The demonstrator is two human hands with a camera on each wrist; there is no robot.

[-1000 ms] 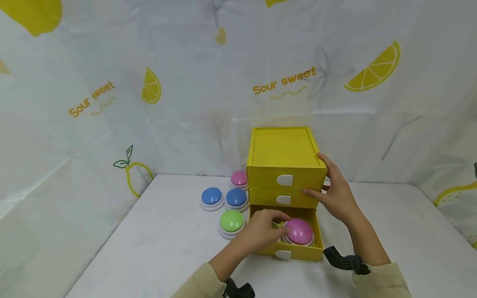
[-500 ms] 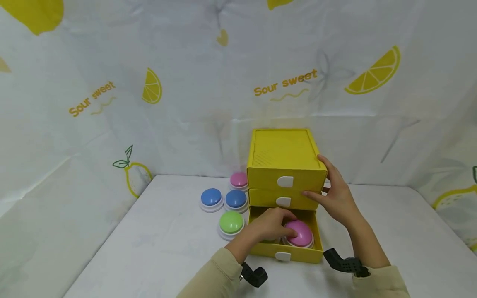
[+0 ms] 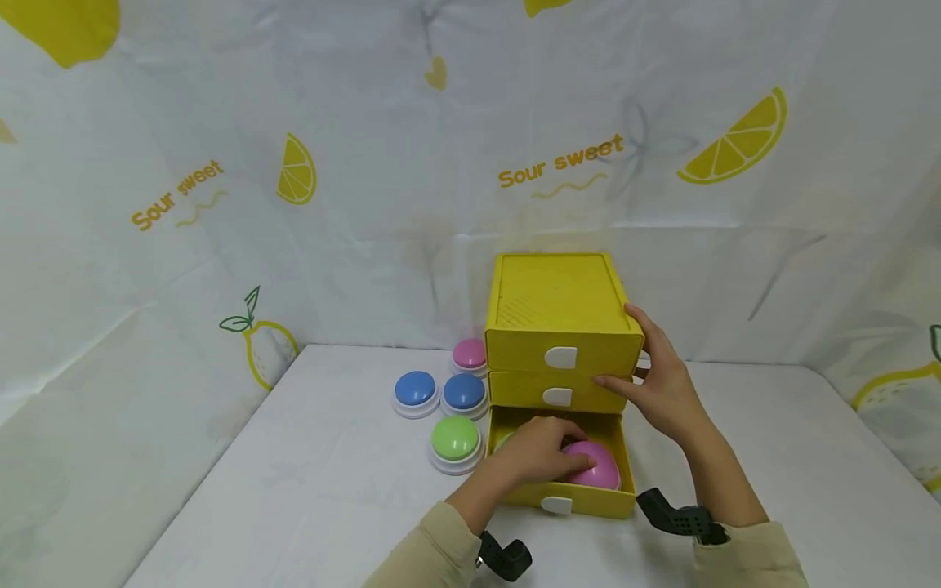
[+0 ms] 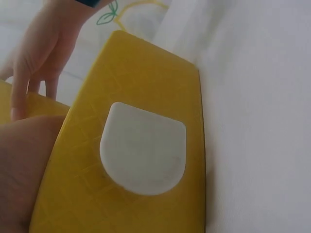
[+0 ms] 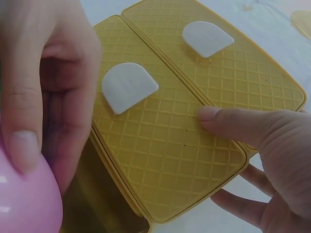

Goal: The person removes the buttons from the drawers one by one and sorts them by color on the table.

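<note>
A yellow mini drawer cabinet (image 3: pixel 555 290) has its bottom drawer (image 3: pixel 603 500) pulled out. Inside that drawer, at its right, lies a pink dome button (image 3: pixel 597 467), tilted in the head view. My left hand (image 3: pixel 540 449) reaches in and grips this button, its thumb on the dome and its fingers behind; the button's base is mostly hidden. A sliver of green (image 3: pixel 505 441) shows behind the left hand. My right hand (image 3: pixel 665 392) holds the cabinet by its right side, the thumb (image 5: pixel 228 121) pressing the middle drawer's front and the other fingers round the side.
Left of the cabinet on the white table (image 3: pixel 294 490) stand a green button (image 3: pixel 454 439), two blue buttons (image 3: pixel 415 388) and another pink button (image 3: pixel 469 354). A white lemon-print cloth (image 3: pixel 367 204) hangs behind. The drawer's white tab (image 4: pixel 143 148) faces the front.
My left hand has moved right and deeper over the pink button, going from touching its edge to gripping it. The button has tilted. My right hand stays on the cabinet.
</note>
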